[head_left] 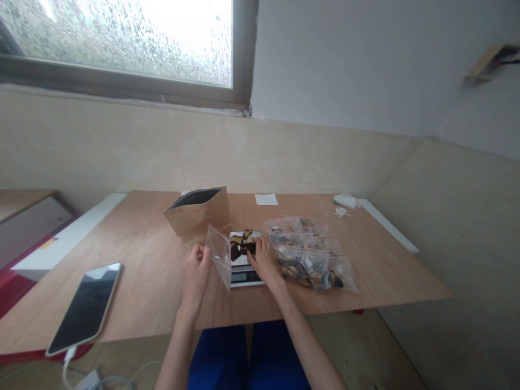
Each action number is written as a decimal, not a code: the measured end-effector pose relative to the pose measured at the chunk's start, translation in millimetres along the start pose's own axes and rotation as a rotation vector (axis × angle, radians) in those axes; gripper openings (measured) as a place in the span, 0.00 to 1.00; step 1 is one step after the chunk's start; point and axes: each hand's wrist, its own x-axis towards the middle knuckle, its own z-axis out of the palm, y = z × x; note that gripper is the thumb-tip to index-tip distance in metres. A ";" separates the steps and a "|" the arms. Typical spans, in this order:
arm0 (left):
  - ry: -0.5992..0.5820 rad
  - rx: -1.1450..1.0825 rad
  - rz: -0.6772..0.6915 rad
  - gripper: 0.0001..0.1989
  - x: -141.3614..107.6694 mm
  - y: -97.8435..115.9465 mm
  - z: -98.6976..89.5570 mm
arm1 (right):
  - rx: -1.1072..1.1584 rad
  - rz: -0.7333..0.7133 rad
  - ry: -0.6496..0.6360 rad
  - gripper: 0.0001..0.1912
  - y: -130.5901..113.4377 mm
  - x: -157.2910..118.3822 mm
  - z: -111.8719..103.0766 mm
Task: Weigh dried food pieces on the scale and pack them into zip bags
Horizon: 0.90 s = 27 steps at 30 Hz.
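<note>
Blue trousers (248, 360) cut off below; kitchen scale readout (238, 277) illegible

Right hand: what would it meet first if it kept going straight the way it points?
The right hand would first meet the dark pieces on the scale; its fingers look almost on them, though depth is unclear.

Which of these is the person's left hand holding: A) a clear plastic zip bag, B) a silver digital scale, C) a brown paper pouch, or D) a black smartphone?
A. The left hand grips the edge of the clear plastic zip bag, held up beside the silver digital scale, while the brown paper pouch and black smartphone lie apart on the table.
</note>
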 end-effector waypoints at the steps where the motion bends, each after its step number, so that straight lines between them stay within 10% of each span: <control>1: 0.002 -0.003 0.001 0.13 -0.2 0.2 -0.2 | 0.001 0.002 -0.005 0.19 -0.6 0.8 -0.9; 13: 0.003 -0.022 -0.008 0.13 -3.3 0.3 -3.6 | 0.300 0.141 0.147 0.22 0.0 -5.3 32.9; 27: -0.003 -0.010 0.031 0.12 -2.7 -5.8 3.0 | 0.899 0.358 0.333 0.17 -43.2 38.7 -15.8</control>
